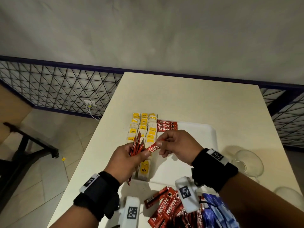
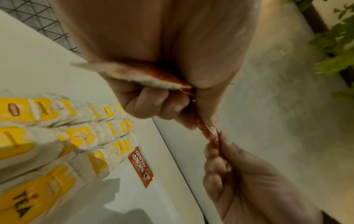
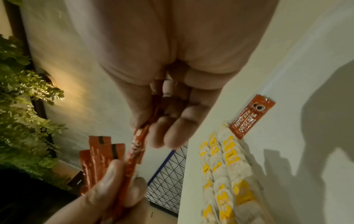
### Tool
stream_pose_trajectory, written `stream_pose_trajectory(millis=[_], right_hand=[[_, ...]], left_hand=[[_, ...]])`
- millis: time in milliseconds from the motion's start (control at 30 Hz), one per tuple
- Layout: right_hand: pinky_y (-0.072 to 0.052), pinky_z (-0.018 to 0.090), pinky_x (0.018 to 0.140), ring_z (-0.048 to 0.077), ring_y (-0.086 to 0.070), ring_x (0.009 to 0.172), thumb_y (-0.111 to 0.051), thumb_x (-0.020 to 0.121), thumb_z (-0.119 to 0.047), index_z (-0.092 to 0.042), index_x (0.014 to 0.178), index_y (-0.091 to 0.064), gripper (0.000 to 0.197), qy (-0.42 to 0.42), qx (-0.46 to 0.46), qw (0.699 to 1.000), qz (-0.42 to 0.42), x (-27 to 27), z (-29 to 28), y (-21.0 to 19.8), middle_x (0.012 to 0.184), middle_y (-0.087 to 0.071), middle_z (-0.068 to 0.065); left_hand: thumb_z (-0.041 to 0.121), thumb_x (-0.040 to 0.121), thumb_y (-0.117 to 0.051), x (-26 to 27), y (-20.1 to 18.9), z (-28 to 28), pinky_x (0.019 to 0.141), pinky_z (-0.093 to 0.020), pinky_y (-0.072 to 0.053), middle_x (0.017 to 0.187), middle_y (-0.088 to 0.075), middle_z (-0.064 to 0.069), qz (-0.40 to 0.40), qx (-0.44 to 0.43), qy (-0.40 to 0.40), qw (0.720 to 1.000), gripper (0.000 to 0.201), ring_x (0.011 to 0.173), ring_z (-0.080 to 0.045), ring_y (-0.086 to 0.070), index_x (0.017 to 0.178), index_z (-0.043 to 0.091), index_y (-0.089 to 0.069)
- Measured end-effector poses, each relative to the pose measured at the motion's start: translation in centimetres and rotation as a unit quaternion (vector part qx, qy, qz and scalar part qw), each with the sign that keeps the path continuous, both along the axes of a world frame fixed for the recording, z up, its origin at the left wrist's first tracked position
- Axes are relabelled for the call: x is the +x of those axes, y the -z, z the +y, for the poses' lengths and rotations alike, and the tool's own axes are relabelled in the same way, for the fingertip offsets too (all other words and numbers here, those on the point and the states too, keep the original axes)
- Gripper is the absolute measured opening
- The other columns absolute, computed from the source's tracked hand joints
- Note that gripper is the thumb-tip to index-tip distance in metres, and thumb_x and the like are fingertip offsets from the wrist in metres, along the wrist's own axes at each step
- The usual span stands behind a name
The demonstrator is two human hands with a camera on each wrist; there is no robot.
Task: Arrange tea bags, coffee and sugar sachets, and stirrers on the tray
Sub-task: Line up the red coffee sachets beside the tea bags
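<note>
Three rows of yellow-tagged tea bags fill the left of a white tray on a pale bench, with three red coffee sachets laid just beside them. Above the tray, the left hand has its grip curled round a fan of coffee sticks; the right hand pinches one single sachet, whose other end lies against the left thumb. More red and blue sachets are heaped at the near edge. Behind the bench run a black wire-mesh fence and a grey wall; pale floor tiles lie to the left
</note>
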State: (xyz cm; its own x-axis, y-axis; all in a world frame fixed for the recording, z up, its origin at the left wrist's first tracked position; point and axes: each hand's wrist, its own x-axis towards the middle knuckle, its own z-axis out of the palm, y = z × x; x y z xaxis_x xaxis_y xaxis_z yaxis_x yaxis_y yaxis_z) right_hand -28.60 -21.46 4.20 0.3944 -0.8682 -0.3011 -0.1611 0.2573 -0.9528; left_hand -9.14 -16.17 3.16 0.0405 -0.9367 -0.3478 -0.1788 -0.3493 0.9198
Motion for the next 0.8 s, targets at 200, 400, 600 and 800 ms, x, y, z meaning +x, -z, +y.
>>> stream_pose_trajectory(millis=[200, 400, 600, 800], right_hand=[[-0.045, 0.021, 0.044, 0.014, -0.057, 0.046, -0.06, 0.092, -0.008, -0.007, 0.078, -0.062, 0.014, 0.019, 0.021, 1.0, 0.004, -0.3, 0.5, -0.6, 0.065, -0.065, 0.008], [-0.047, 0.024, 0.047, 0.016, -0.057, 0.048, -0.063, 0.091, -0.009, -0.008, 0.079, -0.065, 0.012, 0.031, 0.015, 0.999, 0.013, -0.5, 0.6, 0.1, 0.068, -0.068, 0.008], [-0.046, 0.02, 0.053, 0.015, -0.053, 0.051, -0.068, 0.088, -0.015, -0.014, 0.089, -0.073, 0.006, 0.046, 0.009, 0.995, 0.092, -1.3, -0.5, 2.4, 0.056, -0.058, 0.002], [-0.044, 0.027, 0.048, 0.017, -0.049, 0.049, -0.074, 0.082, -0.01, -0.013, 0.077, -0.061, 0.015, 0.259, 0.049, 0.958, 0.112, -4.0, -4.9, 7.0, 0.068, -0.059, 0.007]], left_hand=[[0.015, 0.088, -0.069, 0.4, -1.3, -0.9, 0.047, -0.025, -0.031, 0.046, -0.047, 0.005, 0.004, 0.008, 0.022, 1.0, 0.01, 0.043, -0.012, -0.036, 0.084, 0.007, -0.064], [0.009, 0.084, -0.072, 0.2, -1.5, -1.4, 0.048, -0.022, -0.036, 0.047, -0.057, 0.008, -0.035, -0.003, 0.009, 0.999, 0.007, 0.04, -0.003, -0.045, 0.081, 0.007, -0.066], [0.022, 0.08, -0.078, 0.9, -0.5, -2.3, 0.06, -0.02, -0.046, 0.071, -0.072, 0.0, -0.128, -0.009, 0.024, 0.991, 0.009, 0.058, -0.005, -0.061, 0.08, 0.017, -0.071], [0.023, 0.078, -0.079, 4.3, 0.5, -2.2, 0.055, -0.015, -0.043, 0.063, -0.069, 0.011, -0.17, 0.012, 0.015, 0.985, 0.011, 0.051, 0.003, -0.057, 0.081, 0.017, -0.07]])
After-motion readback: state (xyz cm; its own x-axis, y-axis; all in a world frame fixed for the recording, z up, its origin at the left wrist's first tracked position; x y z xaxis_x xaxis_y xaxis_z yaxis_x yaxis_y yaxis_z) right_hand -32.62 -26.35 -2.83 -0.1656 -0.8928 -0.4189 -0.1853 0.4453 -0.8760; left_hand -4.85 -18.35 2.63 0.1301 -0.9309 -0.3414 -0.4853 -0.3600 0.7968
